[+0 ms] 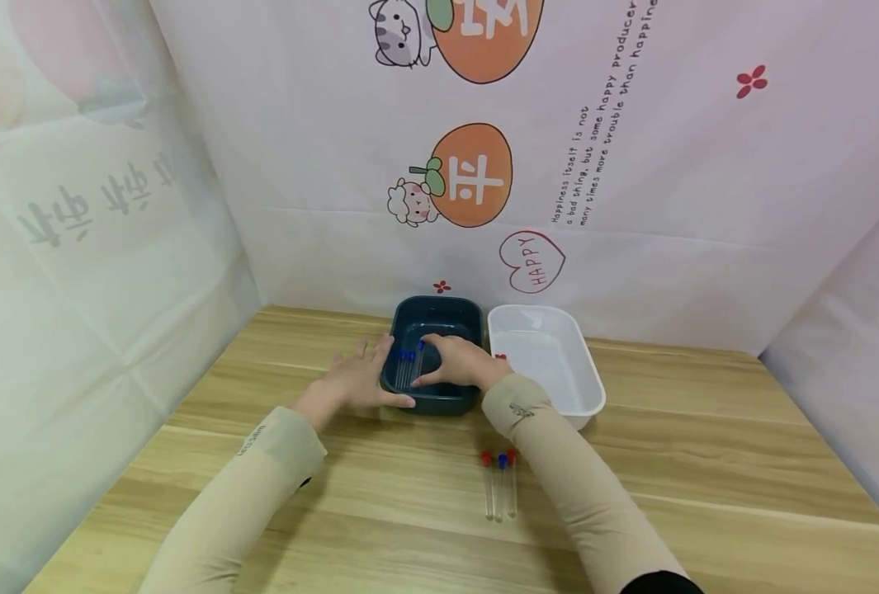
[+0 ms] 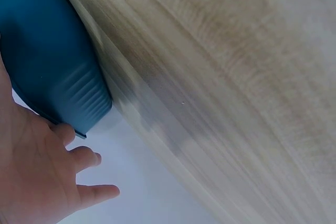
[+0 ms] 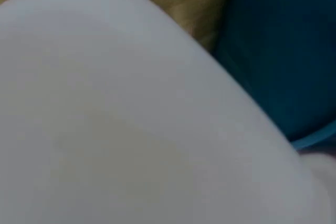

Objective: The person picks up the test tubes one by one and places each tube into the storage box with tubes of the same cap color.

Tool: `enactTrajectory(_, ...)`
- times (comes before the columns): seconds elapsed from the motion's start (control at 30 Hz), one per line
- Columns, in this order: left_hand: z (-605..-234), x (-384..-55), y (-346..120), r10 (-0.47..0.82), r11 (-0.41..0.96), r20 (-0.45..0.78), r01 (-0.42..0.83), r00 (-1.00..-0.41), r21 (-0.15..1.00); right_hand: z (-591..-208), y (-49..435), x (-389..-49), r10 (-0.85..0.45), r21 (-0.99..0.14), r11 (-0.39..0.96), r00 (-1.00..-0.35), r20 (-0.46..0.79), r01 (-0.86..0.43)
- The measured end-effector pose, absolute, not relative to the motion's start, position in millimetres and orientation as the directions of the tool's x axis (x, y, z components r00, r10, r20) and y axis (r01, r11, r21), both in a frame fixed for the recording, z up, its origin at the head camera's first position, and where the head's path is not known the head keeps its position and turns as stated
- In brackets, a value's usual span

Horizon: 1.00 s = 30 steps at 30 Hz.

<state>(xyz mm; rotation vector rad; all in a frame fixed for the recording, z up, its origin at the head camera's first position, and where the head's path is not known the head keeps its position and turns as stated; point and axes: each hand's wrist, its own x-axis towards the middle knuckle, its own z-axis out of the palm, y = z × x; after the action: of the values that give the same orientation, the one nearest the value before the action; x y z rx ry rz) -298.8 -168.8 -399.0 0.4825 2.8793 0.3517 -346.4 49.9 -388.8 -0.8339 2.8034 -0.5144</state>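
Observation:
Inside the dark blue bin (image 1: 439, 404), my right hand (image 1: 460, 361) pinches a blue-capped test tube (image 1: 419, 361) between thumb and index finger. Other blue-capped test tubes (image 1: 404, 371) lie beside it in the bin's left part. My left hand (image 1: 356, 381) rests at the bin's left rim with fingers spread and thumb along the front corner. The left wrist view shows those fingers fairly straight by the bin's outer wall (image 2: 47, 51). In the right wrist view, a blurred white bin side (image 3: 131, 103) fills most of the picture, and the right hand's grip is hidden.
Close on the right stands a white bin (image 1: 595, 396), with a red cap (image 1: 501, 357) showing by the right wrist. Nearer on the wooden table (image 1: 380, 511) lie two red-capped tubes (image 1: 512, 487) and a blue-capped one (image 1: 499, 491). A printed cloth (image 1: 320, 165) hangs behind.

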Motion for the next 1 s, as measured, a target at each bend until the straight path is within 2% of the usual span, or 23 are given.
enactTrajectory(0.6, -398, -299, -168, 0.345, 0.922, -0.157, 0.302, -0.926, 0.242, -405, 43, -352, -0.549, -0.272, 0.816, -0.832, -0.085, -0.511)
enactTrajectory(1.0, -400, -300, -169, 0.342, 0.922, -0.154, 0.300, -0.927, 0.245, -409, 36, -359, -0.501, -0.265, 0.850, -0.853, -0.145, -0.455)
